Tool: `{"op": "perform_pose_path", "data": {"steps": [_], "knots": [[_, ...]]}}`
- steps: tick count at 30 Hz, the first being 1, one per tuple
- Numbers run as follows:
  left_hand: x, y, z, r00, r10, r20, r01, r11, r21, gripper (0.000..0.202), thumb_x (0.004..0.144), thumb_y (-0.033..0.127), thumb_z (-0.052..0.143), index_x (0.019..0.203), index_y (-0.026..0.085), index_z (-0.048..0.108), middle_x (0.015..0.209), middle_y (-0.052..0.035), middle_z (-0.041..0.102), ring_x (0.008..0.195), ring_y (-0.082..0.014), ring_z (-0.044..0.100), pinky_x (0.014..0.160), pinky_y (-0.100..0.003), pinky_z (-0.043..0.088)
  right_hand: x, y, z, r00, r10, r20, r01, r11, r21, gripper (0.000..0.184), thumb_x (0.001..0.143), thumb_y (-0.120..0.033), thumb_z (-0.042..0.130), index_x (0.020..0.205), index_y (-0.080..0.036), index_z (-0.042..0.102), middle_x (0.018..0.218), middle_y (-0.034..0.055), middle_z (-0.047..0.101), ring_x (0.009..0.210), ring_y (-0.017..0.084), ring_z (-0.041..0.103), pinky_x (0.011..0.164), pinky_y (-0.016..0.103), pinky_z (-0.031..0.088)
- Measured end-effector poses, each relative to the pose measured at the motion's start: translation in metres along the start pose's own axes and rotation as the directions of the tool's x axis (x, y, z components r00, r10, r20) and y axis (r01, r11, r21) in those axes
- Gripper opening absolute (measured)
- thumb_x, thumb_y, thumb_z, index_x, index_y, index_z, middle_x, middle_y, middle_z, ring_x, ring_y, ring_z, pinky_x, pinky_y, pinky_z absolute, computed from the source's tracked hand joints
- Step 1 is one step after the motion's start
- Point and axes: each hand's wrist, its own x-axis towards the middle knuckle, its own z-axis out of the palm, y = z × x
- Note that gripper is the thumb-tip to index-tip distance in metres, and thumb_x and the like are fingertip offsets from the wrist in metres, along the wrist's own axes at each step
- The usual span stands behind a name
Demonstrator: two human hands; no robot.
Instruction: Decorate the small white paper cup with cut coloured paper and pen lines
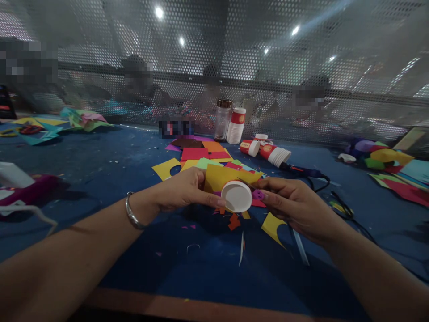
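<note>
My left hand (183, 190) and my right hand (294, 206) hold a paper cup (236, 196) between them over the blue table (110, 161), its white bottom facing me. A yellow sheet of paper (219, 175) is wrapped around the cup's side under my left fingers. My left wrist wears a silver bangle (132, 213). My right fingers pinch the cup's right side, next to a small purple scrap (257, 194). Both hands are closed on the cup and paper.
Coloured paper sheets (201, 154) and scraps (272, 226) lie around my hands. Behind stand a clear jar (222, 120), a stack of red-and-white cups (236, 125) and toppled cups (275, 154). A glue gun with cord (303, 171) lies right. A perforated screen (214, 67) separates other people.
</note>
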Motion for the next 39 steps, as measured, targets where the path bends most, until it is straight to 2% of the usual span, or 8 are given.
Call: {"op": "perform_pose_path", "data": {"steps": [4,8,11,18,26,31,36,39], "knots": [[0.0021,-0.0032,-0.0054,0.997,0.039,-0.073,-0.040,0.999,-0.014,0.029,0.068,0.014,0.091,0.094,0.017,0.078,0.094,-0.0056,0.081,0.083,-0.0149,0.073,0.080,-0.026,0.056,-0.0012,-0.0010,-0.0006,1.000,0.004,0.020,-0.005,1.000,0.025,0.053,0.081,-0.061,0.078,0.100,-0.012,0.076,0.059,-0.0080,0.035,0.050,0.005,0.018,0.044,0.024,0.010],[0.0024,-0.0044,-0.0070,0.993,0.066,-0.099,-0.066,0.998,0.004,0.032,0.067,0.019,0.092,0.097,0.016,0.080,0.100,-0.0082,0.082,0.087,-0.0180,0.074,0.084,-0.031,0.058,-0.0018,-0.0014,-0.0019,0.999,0.019,0.040,-0.020,0.999,0.047,0.052,0.084,-0.058,0.077,0.108,-0.012,0.075,0.060,-0.0089,0.033,0.050,0.004,0.017,0.044,0.023,0.010],[0.0017,-0.0034,-0.0060,0.991,0.085,-0.104,-0.083,0.996,0.024,0.030,0.069,0.019,0.091,0.097,0.017,0.081,0.098,-0.0071,0.082,0.085,-0.0167,0.074,0.082,-0.029,0.057,-0.0015,-0.0003,-0.0026,0.999,0.030,0.042,-0.033,0.998,0.058,0.054,0.083,-0.058,0.077,0.111,-0.011,0.074,0.060,-0.0097,0.030,0.050,0.004,0.017,0.044,0.023,0.010],[-0.0002,0.0023,-0.0038,0.983,0.131,-0.132,-0.115,0.986,0.120,0.025,0.069,0.021,0.090,0.091,0.015,0.082,0.087,-0.0050,0.080,0.080,-0.0174,0.071,0.077,-0.029,0.056,-0.0012,0.0014,-0.0031,0.999,0.025,0.043,-0.028,0.998,0.060,0.049,0.084,-0.058,0.077,0.101,-0.012,0.072,0.058,-0.0103,0.028,0.049,0.004,0.017,0.044,0.023,0.010],[0.0006,-0.0013,-0.0044,0.985,0.127,-0.117,-0.118,0.990,0.077,0.025,0.070,0.022,0.091,0.093,0.018,0.081,0.090,-0.0034,0.080,0.081,-0.0149,0.070,0.079,-0.027,0.056,-0.0009,0.0001,-0.0031,0.999,-0.003,0.047,0.001,0.999,0.051,0.046,0.082,-0.060,0.077,0.084,-0.015,0.067,0.059,-0.0095,0.030,0.049,0.004,0.017,0.043,0.023,0.010],[0.0052,-0.0048,-0.0050,0.944,0.200,-0.263,-0.190,0.980,0.062,0.036,0.064,0.023,0.095,0.088,0.014,0.071,0.074,0.0021,0.072,0.066,-0.0080,0.064,0.064,-0.019,0.051,-0.0008,-0.0007,-0.0038,0.999,-0.001,0.045,-0.003,0.995,0.096,0.044,0.082,-0.058,0.078,0.085,-0.015,0.067,0.058,-0.0103,0.029,0.048,0.004,0.016,0.043,0.023,0.009],[0.0064,-0.0034,-0.0022,0.936,0.244,-0.253,-0.255,0.967,-0.013,0.051,0.064,0.014,0.092,0.103,0.017,0.060,0.090,0.0010,0.075,0.082,-0.0119,0.071,0.079,-0.025,0.058,-0.0008,-0.0019,-0.0026,0.999,0.002,0.040,-0.006,0.995,0.103,0.044,0.082,-0.058,0.079,0.084,-0.015,0.066,0.057,-0.0111,0.029,0.047,0.003,0.014,0.042,0.022,0.008],[0.0064,-0.0045,-0.0028,0.932,0.265,-0.248,-0.266,0.963,0.028,0.054,0.066,0.014,0.091,0.107,0.019,0.056,0.090,0.0015,0.075,0.086,-0.0129,0.072,0.082,-0.026,0.058,-0.0011,-0.0031,-0.0014,0.999,-0.005,0.039,0.001,0.995,0.103,0.046,0.081,-0.059,0.079,0.077,-0.017,0.061,0.056,-0.0109,0.029,0.047,0.003,0.015,0.042,0.022,0.008]]}}
